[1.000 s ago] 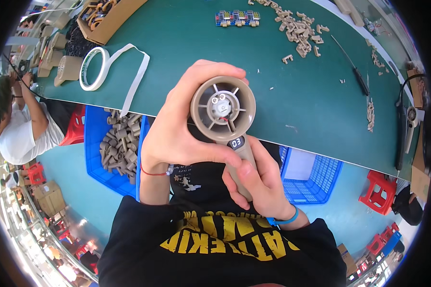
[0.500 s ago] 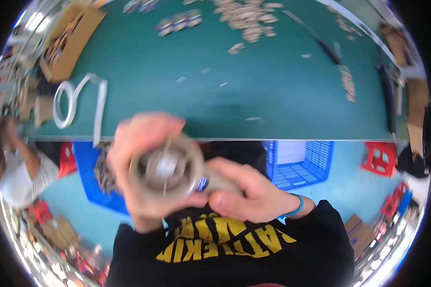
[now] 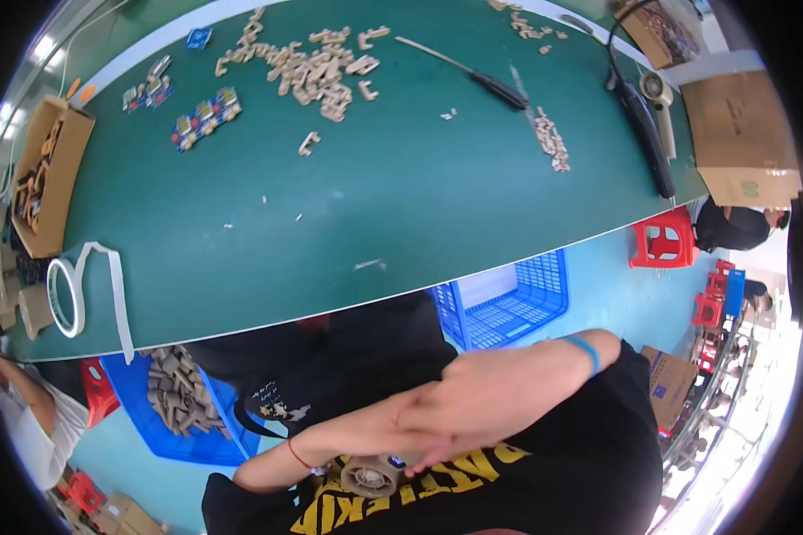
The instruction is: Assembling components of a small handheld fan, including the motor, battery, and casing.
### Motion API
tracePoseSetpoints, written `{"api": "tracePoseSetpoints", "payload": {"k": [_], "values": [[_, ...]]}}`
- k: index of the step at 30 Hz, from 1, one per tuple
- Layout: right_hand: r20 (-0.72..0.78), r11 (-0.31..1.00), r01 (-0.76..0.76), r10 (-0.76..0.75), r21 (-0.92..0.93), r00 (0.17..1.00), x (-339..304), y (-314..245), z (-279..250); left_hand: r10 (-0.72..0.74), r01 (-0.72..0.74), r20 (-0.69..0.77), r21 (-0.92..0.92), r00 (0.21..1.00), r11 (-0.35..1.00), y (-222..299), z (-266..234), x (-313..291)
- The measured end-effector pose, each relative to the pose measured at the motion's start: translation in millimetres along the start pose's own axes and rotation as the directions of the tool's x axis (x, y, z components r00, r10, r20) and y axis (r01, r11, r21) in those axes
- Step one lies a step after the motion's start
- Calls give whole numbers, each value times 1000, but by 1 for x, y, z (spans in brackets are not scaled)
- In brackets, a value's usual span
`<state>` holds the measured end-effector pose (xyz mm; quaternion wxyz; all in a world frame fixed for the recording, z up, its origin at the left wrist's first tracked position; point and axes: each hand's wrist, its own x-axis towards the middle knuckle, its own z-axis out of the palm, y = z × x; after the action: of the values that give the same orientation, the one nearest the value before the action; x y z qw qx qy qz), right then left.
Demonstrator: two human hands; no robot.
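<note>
Low against my black shirt is a beige round-headed housing (image 3: 370,479), like the body of a small handheld fan or hair dryer, its open ring face showing. My left hand (image 3: 375,430), with a red string at the wrist, is closed over it from above, hiding most of its handle. Across the left hand's fingers lies my right hand (image 3: 500,392), a blue band on its wrist. Its own fingertips are tucked out of sight, so its grip on the housing cannot be made out. A small dark blue patch (image 3: 396,462) shows beside the ring.
The green table (image 3: 348,223) carries beige clips (image 3: 317,76), small blue-based parts (image 3: 207,118), a screwdriver (image 3: 500,89), a corded tool (image 3: 642,134) and a tape roll (image 3: 63,299). Below its edge are a blue bin (image 3: 134,406) of beige parts and a blue crate (image 3: 558,308). A red stool (image 3: 665,239) stands right.
The housing has come down toward my torso, and its ring face appears smaller. My hands now overlap instead of gripping it from opposite sides. The whole view has turned and shifted.
</note>
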<state>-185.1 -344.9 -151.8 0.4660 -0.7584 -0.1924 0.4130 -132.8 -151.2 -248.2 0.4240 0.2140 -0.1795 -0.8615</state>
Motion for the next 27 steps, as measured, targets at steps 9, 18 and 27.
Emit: {"api": "tracePoseSetpoints", "payload": {"k": [9,18,27], "values": [[-970,245,-952,-111,185,-217,-205,134,-75,241,-410,-381,-464,893,785,-14,13,-20],[-982,140,-978,-81,157,-169,-286,196,-86,93,-352,-386,-684,918,639,-19,5,-26],[-971,670,-718,17,189,-240,-301,174,-97,74,-421,-471,-692,879,586,-29,0,-39]]}}
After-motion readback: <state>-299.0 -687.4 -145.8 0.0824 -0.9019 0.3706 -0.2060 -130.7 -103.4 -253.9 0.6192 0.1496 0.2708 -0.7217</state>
